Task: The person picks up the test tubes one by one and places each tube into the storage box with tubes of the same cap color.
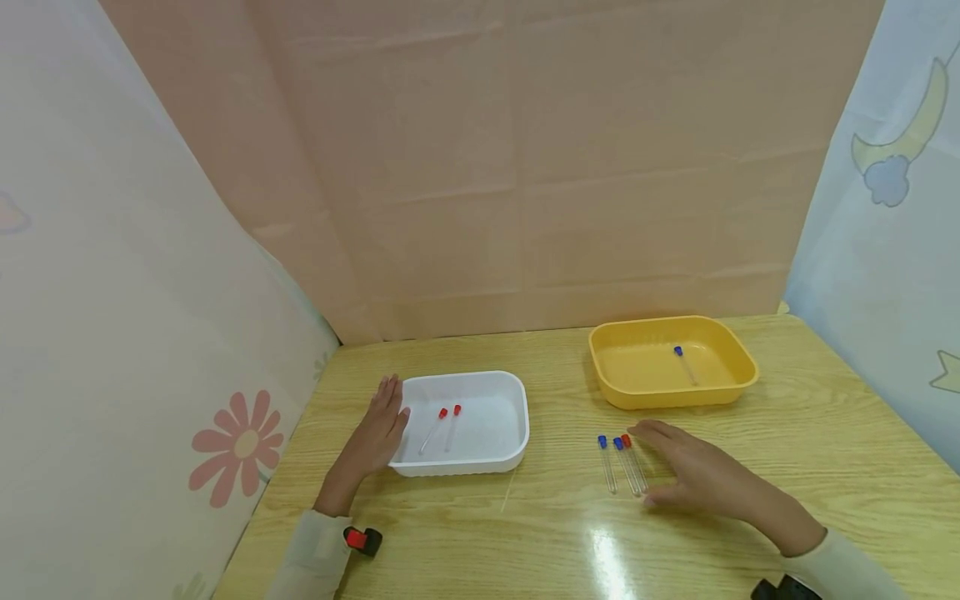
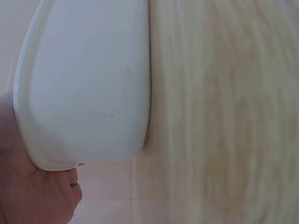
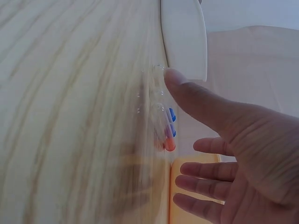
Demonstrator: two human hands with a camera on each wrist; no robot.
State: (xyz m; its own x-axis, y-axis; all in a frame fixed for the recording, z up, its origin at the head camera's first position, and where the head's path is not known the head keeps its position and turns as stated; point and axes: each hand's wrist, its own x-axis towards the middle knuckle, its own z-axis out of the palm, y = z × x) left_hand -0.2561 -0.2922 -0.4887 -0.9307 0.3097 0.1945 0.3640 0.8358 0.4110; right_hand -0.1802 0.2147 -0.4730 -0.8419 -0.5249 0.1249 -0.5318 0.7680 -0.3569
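My left hand [image 1: 375,437] rests against the left end of a white tray [image 1: 491,429], its fingers fairly straight along the rim. Inside this tray lie two clear test tubes with red caps [image 1: 443,413]. On the table, my right hand [image 1: 697,473] is spread beside a small group of test tubes, thumb and fingers apart and nothing held. The group has a blue-capped tube [image 1: 607,467] on the left, another blue-capped tube [image 1: 618,444] and a red-capped tube [image 1: 626,440] close together. In the right wrist view the red cap [image 3: 170,143] and blue caps show past the thumb.
A yellow tray [image 1: 630,371] stands at the back right, with one blue-capped test tube [image 1: 678,352] in it. The wooden table [image 1: 487,533] meets a tan backdrop [image 1: 525,208] behind. Pale patterned sheets [image 1: 112,292] hang at both sides.
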